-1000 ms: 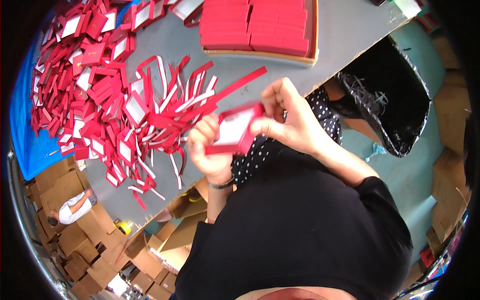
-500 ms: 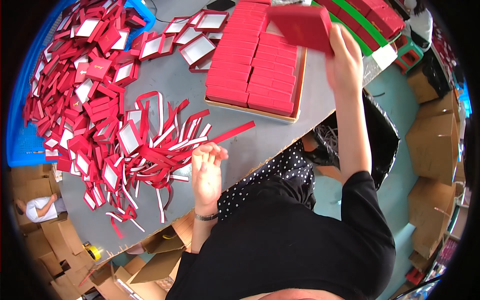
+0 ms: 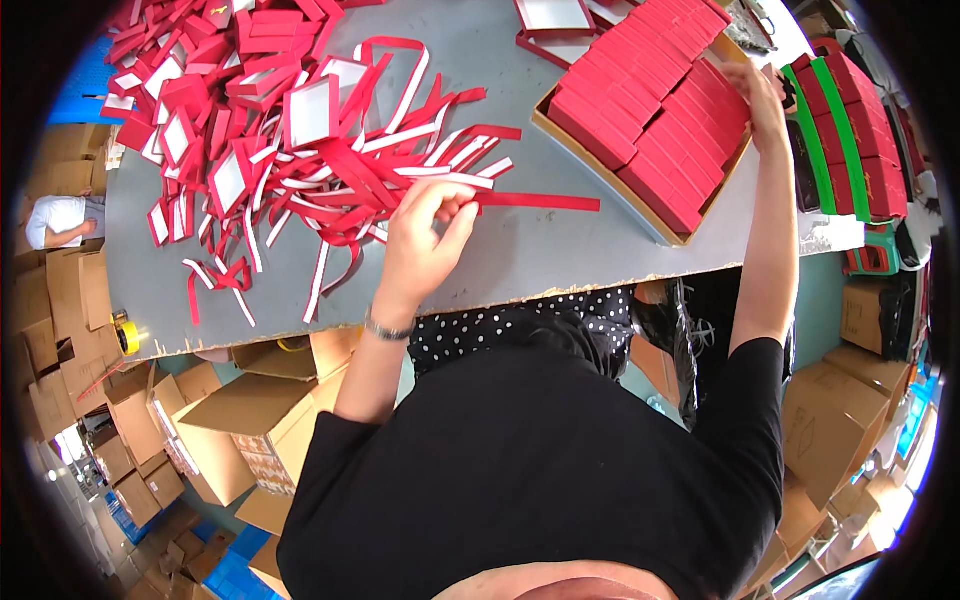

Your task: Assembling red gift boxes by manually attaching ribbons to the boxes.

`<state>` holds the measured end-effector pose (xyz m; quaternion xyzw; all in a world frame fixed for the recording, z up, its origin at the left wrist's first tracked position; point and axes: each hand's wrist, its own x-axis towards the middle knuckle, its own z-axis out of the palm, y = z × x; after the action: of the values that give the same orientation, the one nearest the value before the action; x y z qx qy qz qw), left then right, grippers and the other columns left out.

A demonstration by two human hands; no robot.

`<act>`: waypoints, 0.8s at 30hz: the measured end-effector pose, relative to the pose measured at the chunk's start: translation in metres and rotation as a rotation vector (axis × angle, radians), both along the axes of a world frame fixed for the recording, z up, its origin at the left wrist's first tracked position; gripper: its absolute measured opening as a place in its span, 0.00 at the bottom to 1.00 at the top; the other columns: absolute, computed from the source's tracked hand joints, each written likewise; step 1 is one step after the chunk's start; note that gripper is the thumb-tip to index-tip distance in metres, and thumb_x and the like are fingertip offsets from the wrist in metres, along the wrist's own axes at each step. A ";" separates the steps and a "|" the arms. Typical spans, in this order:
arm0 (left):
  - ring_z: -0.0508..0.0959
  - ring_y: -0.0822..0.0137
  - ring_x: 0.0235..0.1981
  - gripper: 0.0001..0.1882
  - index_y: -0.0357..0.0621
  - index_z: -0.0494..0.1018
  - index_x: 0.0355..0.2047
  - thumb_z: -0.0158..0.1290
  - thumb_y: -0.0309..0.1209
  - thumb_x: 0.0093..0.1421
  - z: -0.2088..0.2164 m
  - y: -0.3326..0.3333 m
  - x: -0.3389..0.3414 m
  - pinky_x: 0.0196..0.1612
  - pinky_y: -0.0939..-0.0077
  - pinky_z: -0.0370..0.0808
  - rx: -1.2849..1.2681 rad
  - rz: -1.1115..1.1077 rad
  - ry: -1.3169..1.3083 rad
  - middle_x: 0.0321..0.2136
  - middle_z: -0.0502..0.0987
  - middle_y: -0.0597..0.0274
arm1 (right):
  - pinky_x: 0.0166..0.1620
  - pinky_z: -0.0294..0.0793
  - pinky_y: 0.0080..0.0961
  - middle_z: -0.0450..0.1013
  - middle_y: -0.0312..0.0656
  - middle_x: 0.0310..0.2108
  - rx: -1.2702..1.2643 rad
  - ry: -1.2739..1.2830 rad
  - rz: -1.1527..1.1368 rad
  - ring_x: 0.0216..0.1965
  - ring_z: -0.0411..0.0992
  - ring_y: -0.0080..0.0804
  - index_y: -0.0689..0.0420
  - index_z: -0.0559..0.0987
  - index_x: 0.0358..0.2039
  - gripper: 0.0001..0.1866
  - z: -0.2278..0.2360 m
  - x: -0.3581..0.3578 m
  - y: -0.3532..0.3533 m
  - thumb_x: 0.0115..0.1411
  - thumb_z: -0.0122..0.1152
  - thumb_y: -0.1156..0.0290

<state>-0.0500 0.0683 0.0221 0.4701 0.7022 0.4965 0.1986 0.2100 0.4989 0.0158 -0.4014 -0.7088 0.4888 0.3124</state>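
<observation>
My left hand is raised over the near side of the table, thumb and fingertips pinched on a red ribbon, whose free end stretches to the right. Just beyond is a tangled heap of red and white ribbons attached to red boxes. My right hand reaches to the far right end of a cardboard tray. Its fingers curl round a red box at the end of the right-hand row; the boxes partly hide the fingertips. Two rows of closed red boxes stand packed in the tray.
Many open red boxes pile up at the far left. Stacked red boxes with green straps stand at the right, beside a green stool. Yellow tape sits at the left table corner. Open cartons lie below the edge.
My right hand has brought the red box it held in the air down to the tray's far end. My left hand has gone from loosely open to pinching a ribbon. The view has shifted.
</observation>
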 end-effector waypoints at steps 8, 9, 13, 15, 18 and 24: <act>0.68 0.56 0.39 0.11 0.42 0.73 0.28 0.62 0.26 0.44 -0.026 0.050 0.024 0.44 0.65 0.66 -0.020 -0.270 0.499 0.33 0.70 0.60 | 0.38 0.68 0.17 0.75 0.35 0.27 0.631 0.122 -0.227 0.29 0.68 0.19 0.60 0.81 0.30 0.14 0.072 -0.012 -0.173 0.63 0.49 0.68; 0.68 0.57 0.39 0.10 0.41 0.73 0.27 0.62 0.25 0.44 -0.024 0.049 0.026 0.43 0.63 0.65 -0.036 -0.277 0.529 0.33 0.71 0.61 | 0.35 0.68 0.18 0.75 0.34 0.25 0.618 0.080 -0.228 0.27 0.67 0.18 0.61 0.80 0.28 0.14 0.075 -0.011 -0.204 0.63 0.48 0.69; 0.67 0.59 0.42 0.09 0.44 0.73 0.26 0.61 0.26 0.44 -0.013 0.037 0.030 0.44 0.62 0.63 0.063 -0.356 0.521 0.34 0.71 0.65 | 0.33 0.70 0.20 0.76 0.41 0.33 0.477 -0.081 0.081 0.29 0.71 0.25 0.58 0.78 0.37 0.13 0.054 -0.029 -0.294 0.48 0.65 0.74; 0.67 0.60 0.42 0.10 0.47 0.72 0.26 0.62 0.26 0.43 -0.002 0.025 0.036 0.45 0.64 0.63 0.165 -0.356 0.545 0.35 0.72 0.67 | 0.33 0.69 0.19 0.76 0.40 0.33 0.343 -0.111 0.182 0.27 0.72 0.22 0.58 0.78 0.38 0.16 0.051 -0.035 -0.315 0.47 0.68 0.75; 0.67 0.60 0.40 0.11 0.47 0.72 0.26 0.63 0.26 0.42 0.006 0.014 0.042 0.44 0.64 0.63 0.244 -0.326 0.539 0.32 0.72 0.68 | 0.27 0.69 0.18 0.76 0.35 0.23 0.453 -0.059 0.248 0.21 0.71 0.21 0.57 0.79 0.32 0.11 0.025 -0.031 -0.324 0.46 0.69 0.74; 0.68 0.61 0.35 0.12 0.48 0.73 0.25 0.63 0.25 0.40 -0.001 0.001 0.048 0.39 0.66 0.65 0.276 -0.154 0.525 0.27 0.72 0.69 | 0.28 0.68 0.15 0.76 0.39 0.29 -0.406 0.269 0.200 0.24 0.72 0.21 0.60 0.72 0.43 0.13 0.022 -0.034 -0.334 0.59 0.58 0.69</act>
<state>-0.0016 0.0696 0.0207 0.6567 0.6177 0.4324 -0.0184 0.1757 0.1654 0.0381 -0.3153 -0.5846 0.6982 0.2670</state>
